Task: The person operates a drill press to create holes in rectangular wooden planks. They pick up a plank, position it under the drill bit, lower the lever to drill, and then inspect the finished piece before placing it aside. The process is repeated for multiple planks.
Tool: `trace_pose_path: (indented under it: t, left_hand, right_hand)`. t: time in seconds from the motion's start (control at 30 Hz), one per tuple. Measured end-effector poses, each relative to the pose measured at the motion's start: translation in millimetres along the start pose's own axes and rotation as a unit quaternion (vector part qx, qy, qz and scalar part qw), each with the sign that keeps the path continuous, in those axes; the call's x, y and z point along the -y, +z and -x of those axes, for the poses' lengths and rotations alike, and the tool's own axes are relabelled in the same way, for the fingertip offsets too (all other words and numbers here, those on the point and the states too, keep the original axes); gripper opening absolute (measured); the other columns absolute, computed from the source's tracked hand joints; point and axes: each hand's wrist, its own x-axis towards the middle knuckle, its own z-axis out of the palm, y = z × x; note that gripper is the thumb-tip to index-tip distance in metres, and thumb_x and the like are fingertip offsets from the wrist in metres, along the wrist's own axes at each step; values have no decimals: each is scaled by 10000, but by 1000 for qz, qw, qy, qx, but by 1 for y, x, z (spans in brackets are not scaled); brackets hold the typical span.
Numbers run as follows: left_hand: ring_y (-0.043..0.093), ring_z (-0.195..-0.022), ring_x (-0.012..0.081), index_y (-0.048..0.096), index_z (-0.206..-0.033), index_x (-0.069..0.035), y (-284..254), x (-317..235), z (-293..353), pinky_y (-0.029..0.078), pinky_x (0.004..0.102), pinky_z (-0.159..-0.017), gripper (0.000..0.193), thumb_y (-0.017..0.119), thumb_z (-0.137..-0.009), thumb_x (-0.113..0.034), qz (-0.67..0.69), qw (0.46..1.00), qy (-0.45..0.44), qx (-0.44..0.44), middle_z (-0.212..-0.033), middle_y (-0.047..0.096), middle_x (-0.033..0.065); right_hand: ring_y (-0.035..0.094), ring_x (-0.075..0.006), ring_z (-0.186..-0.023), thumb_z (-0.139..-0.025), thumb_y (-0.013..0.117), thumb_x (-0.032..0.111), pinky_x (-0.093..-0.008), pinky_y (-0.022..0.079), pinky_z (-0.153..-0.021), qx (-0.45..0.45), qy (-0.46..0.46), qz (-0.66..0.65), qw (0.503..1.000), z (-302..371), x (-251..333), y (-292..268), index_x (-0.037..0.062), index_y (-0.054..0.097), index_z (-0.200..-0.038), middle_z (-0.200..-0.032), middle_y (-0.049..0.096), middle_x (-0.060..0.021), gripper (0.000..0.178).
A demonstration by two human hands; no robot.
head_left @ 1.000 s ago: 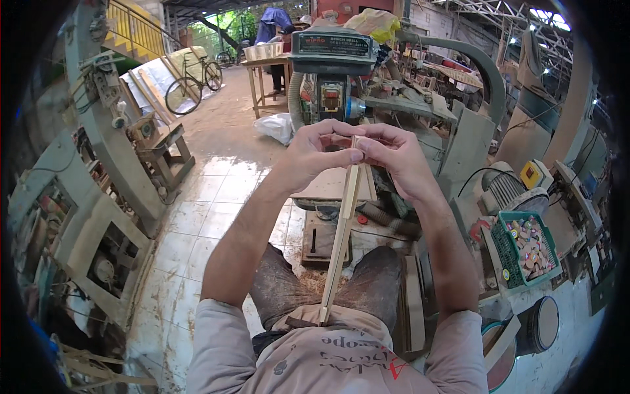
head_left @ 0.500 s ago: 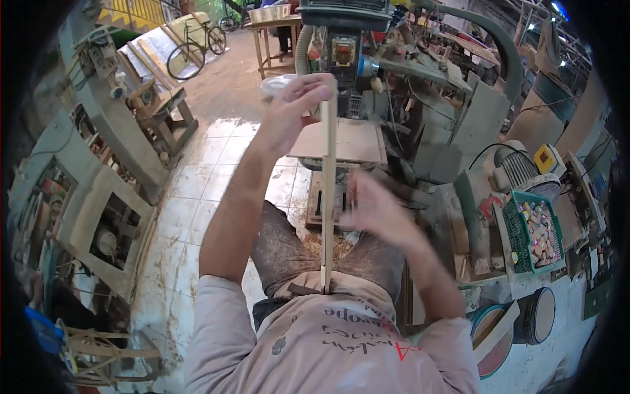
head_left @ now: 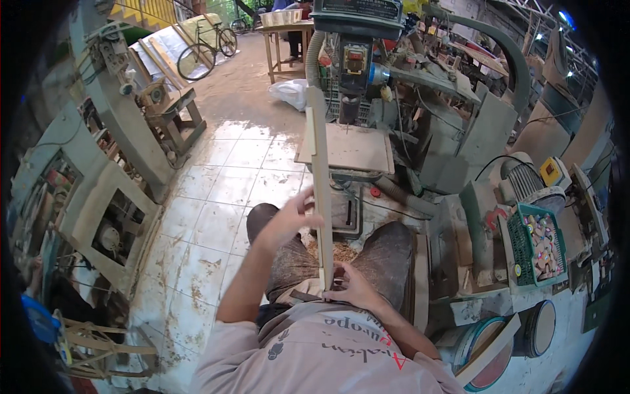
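Note:
A long, narrow wooden strip [head_left: 319, 171] extends from my lap toward the drill press, its far end beside the press table. Short pale pieces lie along its left edge near both ends. My right hand [head_left: 351, 287] is closed around the strip's near end, close to my shirt. Partway up, my left hand [head_left: 289, 222] is at the left edge, thumb and fingers apart; whether its fingertips touch the wood is hard to tell. A dark flat piece [head_left: 304, 296] lies at my waist by the strip's near end.
Ahead stands a drill press [head_left: 354, 65] with a flat board [head_left: 354, 148] on its table. To the right are a motor [head_left: 520, 172] and a green basket [head_left: 518, 253] of small colourful pieces. Round containers [head_left: 485, 348] sit below. A bicycle [head_left: 197, 60] stands far left.
My left hand has come down from the strip's far end to its middle. My right hand has moved down to the near end. The strip's far end has tilted slightly left.

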Motion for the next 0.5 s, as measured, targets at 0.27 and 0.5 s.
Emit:
trace_pose_path:
  t: [0.27,0.5]
  left_hand:
    - [540,-1007,118,455,-1297,-8,4,35,32,466,282,-859,689,783,-696,-82,2,999,-35,18,-1145,564,35]
    - [563,-979,109,481,-1269,-3,1,39,29,472,279,-853,666,797,-690,-98,15,1000,-13,-4,-1095,594,34]
  right_hand:
    - [557,-172,-1030,-674,821,65,-313,460,-910,10,77,-47,996,-1,7,-1,-20,397,-1213,-1105,552,-112,691]
    - [540,-189,-1033,-676,816,95,-322,445,-899,15,51,-45,998,-3,-3,-7,-25,370,-1178,-1106,528,-134,683]
